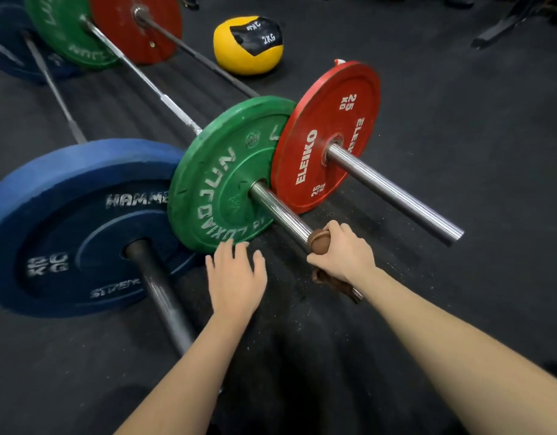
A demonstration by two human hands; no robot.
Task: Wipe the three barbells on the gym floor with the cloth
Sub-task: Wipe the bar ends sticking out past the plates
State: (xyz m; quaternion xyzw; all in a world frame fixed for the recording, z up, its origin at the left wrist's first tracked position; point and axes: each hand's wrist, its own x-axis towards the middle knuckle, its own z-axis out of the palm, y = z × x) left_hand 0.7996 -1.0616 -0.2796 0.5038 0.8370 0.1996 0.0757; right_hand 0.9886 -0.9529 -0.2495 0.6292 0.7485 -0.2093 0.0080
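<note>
Over on the left sits the blue-plate barbell (158,287), no cloth near it. Mid-frame, the left hand (236,277) hovers spread open, holding nothing, just below the green plate (227,174). Right of that, the right hand (341,252) has its grip closed round the brown cloth (318,241) on the green bar's sleeve. The red-plate barbell (393,193) is untouched, so I'd guess plenty's left.

Black rubber floor (459,152): three barbells (164,86), yellow-black ball (239,54).

Green plate (227,174) blocks sleeve (280,215) inward
</note>
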